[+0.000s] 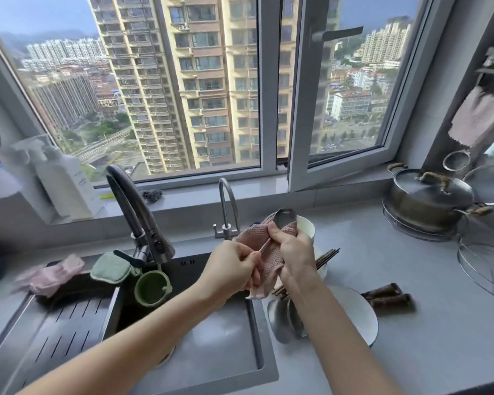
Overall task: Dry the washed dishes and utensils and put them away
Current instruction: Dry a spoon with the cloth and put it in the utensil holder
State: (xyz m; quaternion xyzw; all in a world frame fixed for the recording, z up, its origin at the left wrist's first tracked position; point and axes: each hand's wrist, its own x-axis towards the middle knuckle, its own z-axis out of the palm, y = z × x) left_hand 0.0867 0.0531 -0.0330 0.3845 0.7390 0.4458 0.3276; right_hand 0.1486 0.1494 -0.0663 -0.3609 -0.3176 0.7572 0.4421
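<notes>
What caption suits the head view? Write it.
Left hand holds a spoon; right hand wipes it with a pink cloth.

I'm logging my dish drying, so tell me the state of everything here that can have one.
Spoon, held up, wrapped in the cloth.
Cloth, bunched round the spoon.
Left hand, pinches the spoon's handle.
Right hand, grips the cloth round the spoon.
Window, right pane swung open.
Pot, lid on.
Tap, no water running.

- metal spoon: bowl end up, neck wrapped in pink waffle cloth
- dark chopsticks: bundled, lying slanted between white bowl and white plate
- white plate: flat, steel spoons at its left edge
</notes>
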